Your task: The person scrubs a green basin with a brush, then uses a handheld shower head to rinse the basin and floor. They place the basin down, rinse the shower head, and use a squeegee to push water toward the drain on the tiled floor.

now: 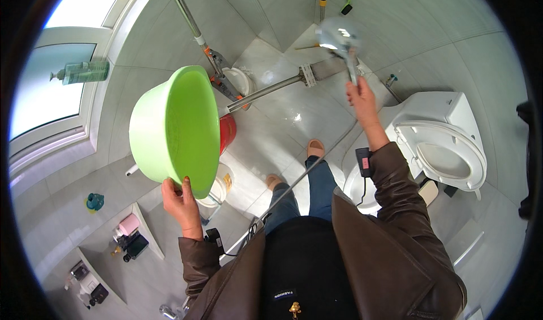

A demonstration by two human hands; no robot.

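Note:
My left hand [182,203] grips the near rim of a light green plastic basin [191,129], which is tilted on its side with its opening facing right. My right hand [363,101] is closed around the handle of a chrome shower head [340,36], blurred and held out over the far corner of the floor. The shower hose [309,167] runs from near that hand down across my legs to the lower left. Behind the basin, a red container [228,133] is partly hidden.
A white toilet [441,146] with raised lid stands at right. A flat mop [275,89] crosses the tiled floor, beside another mop [218,70] and a white bucket [237,82]. Corner shelves [146,231] hold toiletries at lower left; a green pump bottle [85,73] is by the window.

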